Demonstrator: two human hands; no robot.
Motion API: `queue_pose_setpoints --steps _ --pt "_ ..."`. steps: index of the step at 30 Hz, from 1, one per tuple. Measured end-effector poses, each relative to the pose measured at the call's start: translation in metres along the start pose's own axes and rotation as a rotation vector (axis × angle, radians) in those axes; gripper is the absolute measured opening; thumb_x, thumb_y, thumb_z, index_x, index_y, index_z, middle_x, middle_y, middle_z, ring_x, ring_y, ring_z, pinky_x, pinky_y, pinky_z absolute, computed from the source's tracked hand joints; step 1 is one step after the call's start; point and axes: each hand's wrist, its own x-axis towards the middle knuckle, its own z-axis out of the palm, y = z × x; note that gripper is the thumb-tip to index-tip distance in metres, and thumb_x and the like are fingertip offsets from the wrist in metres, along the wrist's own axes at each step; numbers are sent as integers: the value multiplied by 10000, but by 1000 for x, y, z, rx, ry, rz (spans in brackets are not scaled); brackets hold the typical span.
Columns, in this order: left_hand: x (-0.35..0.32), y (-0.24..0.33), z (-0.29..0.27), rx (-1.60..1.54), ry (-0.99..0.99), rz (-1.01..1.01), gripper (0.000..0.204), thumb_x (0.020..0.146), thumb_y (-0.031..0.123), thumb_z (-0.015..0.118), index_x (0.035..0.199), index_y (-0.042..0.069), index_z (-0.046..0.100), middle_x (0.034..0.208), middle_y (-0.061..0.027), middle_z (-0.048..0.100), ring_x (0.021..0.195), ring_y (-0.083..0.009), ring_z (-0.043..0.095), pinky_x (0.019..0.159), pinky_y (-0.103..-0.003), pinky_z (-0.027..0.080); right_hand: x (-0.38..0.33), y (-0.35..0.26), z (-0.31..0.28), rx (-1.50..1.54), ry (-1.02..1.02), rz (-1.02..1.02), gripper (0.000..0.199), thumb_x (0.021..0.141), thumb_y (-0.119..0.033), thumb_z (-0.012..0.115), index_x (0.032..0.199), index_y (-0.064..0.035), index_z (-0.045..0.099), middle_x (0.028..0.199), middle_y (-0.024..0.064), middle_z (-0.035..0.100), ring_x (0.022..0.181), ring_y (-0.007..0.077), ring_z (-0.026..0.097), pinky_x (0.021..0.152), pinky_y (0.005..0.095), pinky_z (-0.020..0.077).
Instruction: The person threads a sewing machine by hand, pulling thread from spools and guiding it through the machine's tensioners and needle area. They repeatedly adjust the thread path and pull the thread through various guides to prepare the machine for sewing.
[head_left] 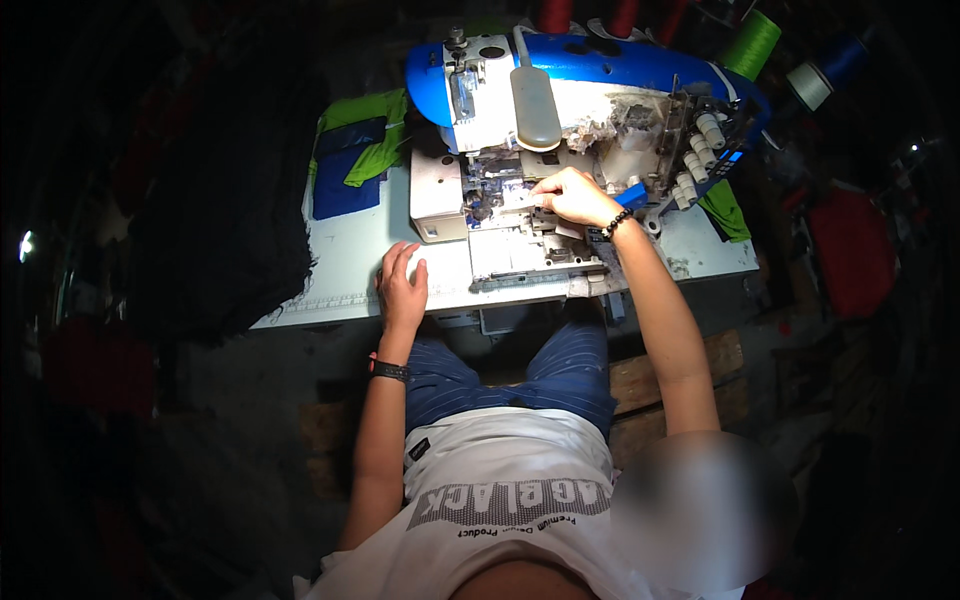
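In front of me an industrial overlock sewing machine (600, 80), blue on top and white below, stands on a white table (345, 262). My right hand (575, 197) reaches into its lit working area, beside the needle and presser parts (497, 192). Thumb and forefinger are pinched together there; what lies between them is too small to make out. A short blue piece (631, 196) shows just right of that hand, and I cannot tell whether it belongs to the machine. My left hand (402, 285) rests near the table's front edge, fingers spread, holding nothing.
Green and blue fabric pieces (350, 165) lie left of the machine, and green cloth (725, 210) lies at its right. A large dark cloth pile (215, 210) fills the left side. Thread cones (752, 45) stand behind. A wooden bench (680, 375) is under me.
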Motion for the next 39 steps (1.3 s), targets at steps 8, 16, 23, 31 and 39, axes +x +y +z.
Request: queue_pose_setpoints --steps 8,16,23,31,39 --pt "55 111 43 -1308 -520 -630 411 1014 280 508 1257 -50 542 1134 -162 653 1028 -213 657 907 -307 507 -4 23 -8 173 -14 -154 260 848 -237 664 1032 -67 731 906 123 733 817 181 676 781 320 514" --pt "77 112 82 -1044 -423 -315 294 997 129 528 1243 -13 601 799 -22 631 706 -71 569 629 -197 471 -39 11 -7 -25 106 -153 221 821 -265 656 940 -109 758 830 119 720 766 274 683 787 362 505" --pt "61 99 69 -811 -378 -158 234 982 61 516 1141 -24 666 699 3 580 601 -51 509 584 -200 457 -50 12 9 -34 159 -164 209 814 -264 665 940 -129 762 866 74 716 867 249 649 865 385 376" --pt "48 71 53 -674 -449 -265 251 972 76 504 1145 -6 667 679 -13 613 574 -54 558 556 -202 483 -65 -13 31 -224 324 -277 180 822 -189 620 908 -110 757 799 59 660 824 242 622 806 376 371" --pt "50 75 55 -752 -474 -234 264 964 49 483 1142 -14 668 682 -8 612 585 -49 549 571 -200 484 -66 -12 32 -221 306 -271 181 835 -204 624 920 -115 757 798 58 646 818 247 616 801 379 368"
